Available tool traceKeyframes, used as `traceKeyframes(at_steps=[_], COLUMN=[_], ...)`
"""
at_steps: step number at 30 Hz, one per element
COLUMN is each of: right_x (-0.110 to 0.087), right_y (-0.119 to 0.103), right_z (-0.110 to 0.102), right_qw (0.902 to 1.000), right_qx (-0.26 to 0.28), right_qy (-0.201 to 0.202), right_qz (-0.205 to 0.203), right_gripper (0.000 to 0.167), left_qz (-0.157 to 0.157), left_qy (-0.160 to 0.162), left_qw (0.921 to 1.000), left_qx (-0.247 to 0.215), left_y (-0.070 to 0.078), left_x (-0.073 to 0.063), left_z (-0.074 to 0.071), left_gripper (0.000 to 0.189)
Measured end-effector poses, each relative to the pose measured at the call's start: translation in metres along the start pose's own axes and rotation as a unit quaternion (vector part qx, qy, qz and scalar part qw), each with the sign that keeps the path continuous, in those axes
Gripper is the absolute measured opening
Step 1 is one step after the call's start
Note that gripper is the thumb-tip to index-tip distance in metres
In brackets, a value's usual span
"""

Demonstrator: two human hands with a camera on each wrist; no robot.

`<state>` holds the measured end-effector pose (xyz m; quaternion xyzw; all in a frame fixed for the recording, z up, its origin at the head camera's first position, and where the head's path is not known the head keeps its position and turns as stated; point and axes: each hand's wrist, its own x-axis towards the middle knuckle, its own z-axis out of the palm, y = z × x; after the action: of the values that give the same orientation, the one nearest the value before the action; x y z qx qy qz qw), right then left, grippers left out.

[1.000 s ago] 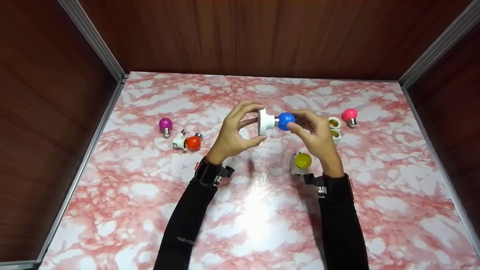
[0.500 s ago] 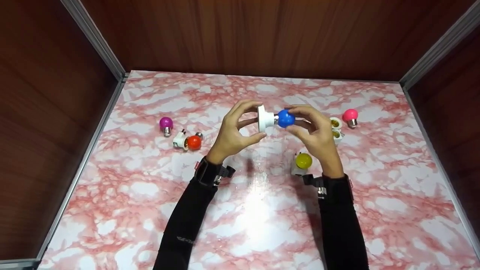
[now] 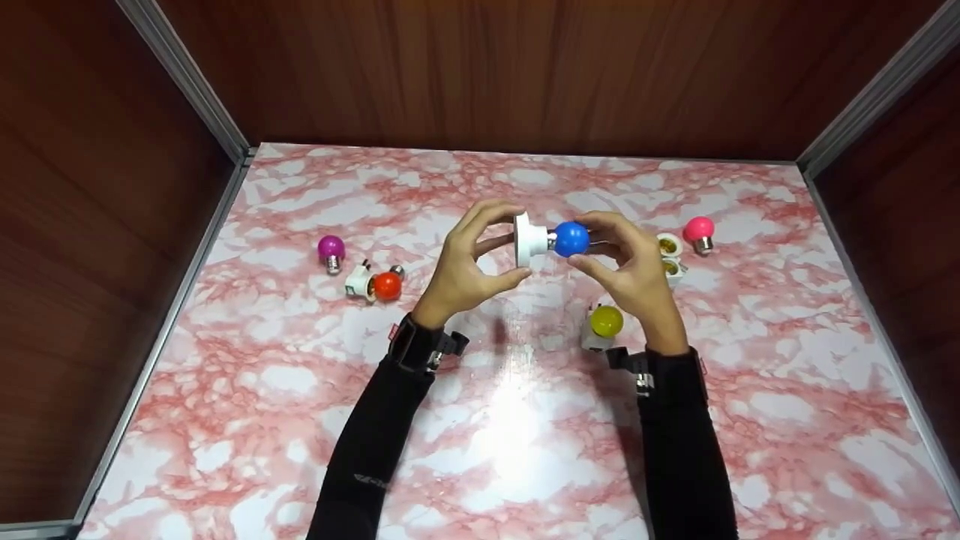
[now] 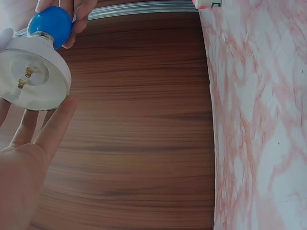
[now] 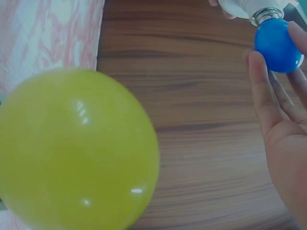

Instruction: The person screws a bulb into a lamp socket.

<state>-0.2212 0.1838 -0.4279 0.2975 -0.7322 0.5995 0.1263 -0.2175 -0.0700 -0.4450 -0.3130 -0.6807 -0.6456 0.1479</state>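
My left hand (image 3: 469, 266) grips a white round lamp holder (image 3: 531, 241) by the rim of its wide base, thumb below and fingers above. In the left wrist view the hollow back of the lamp holder (image 4: 36, 72) shows two brass terminals. A blue bulb (image 3: 571, 239) is held in my right hand (image 3: 630, 262), between thumb and fingertips. Its metal screw cap points left, with its end in the mouth of the lamp holder and part of the thread still visible. The right wrist view shows fingers around the blue bulb (image 5: 277, 45). Both things are above the table.
A yellow bulb (image 3: 607, 321) in a white socket stands near my right wrist. Two white sockets (image 3: 670, 256) and a pink bulb (image 3: 699, 228) lie to the right. On the left are a purple bulb (image 3: 331, 248), a white plug socket (image 3: 359, 283) and a red bulb (image 3: 388, 286).
My right hand's fingers and thumb have shifted around the blue bulb, the thumb moving down to its lower edge. The left hand keeps its grip on the lamp holder, almost still.
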Motion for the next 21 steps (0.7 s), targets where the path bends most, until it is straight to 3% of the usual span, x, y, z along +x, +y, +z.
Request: traceKeyframes(at_steps=[7, 14, 21], right_x=[-0.0014, -0.0008, -0.0002], right_y=[-0.0011, -0.0031, -0.004], right_z=[-0.0017, -0.0016, -0.0005], right_qw=[0.9983, 0.995, 0.9925], right_qx=[-0.02, 0.0, 0.008], right_qy=[0.0, 0.004, 0.016], right_qz=[0.055, 0.1, 0.121], right_gripper=[0.037, 0.03, 0.026], left_qz=[0.013, 0.021, 0.023], left_qy=[-0.012, -0.017, -0.022], left_qw=[0.9998, 0.9996, 0.9993], left_qx=[0.006, 0.013, 0.021], left_y=[-0.0011, -0.0012, -0.0007], left_x=[-0.0004, -0.0008, -0.0006], left_z=[0.0006, 0.0004, 0.0], left_gripper=[0.071, 0.07, 0.069])
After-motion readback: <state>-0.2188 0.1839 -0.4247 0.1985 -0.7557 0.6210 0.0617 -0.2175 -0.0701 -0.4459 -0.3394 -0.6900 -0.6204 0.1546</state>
